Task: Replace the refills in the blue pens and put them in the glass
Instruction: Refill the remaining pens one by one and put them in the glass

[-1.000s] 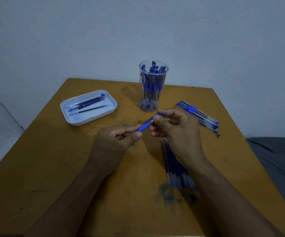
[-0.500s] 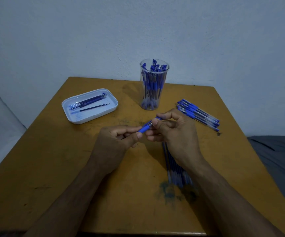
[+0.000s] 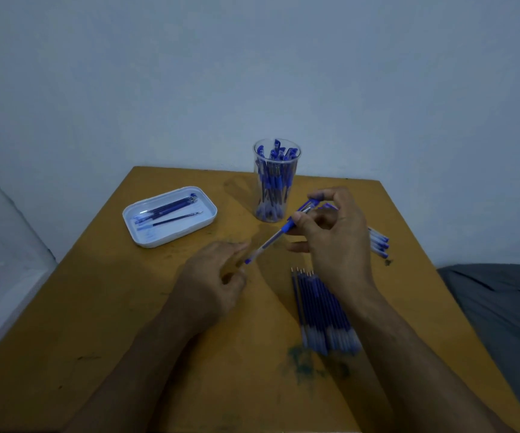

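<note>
No writing, brand or number can be read anywhere. The pens in the glass (image 3: 277, 182) at upper centre and the refills in the white tray (image 3: 171, 235) at left show no legible marks.

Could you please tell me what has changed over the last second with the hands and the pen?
The right hand has lifted the pen up and away; the left hand has let go and relaxed near its lower end. The glass, tray and loose refills lie as before.
</note>
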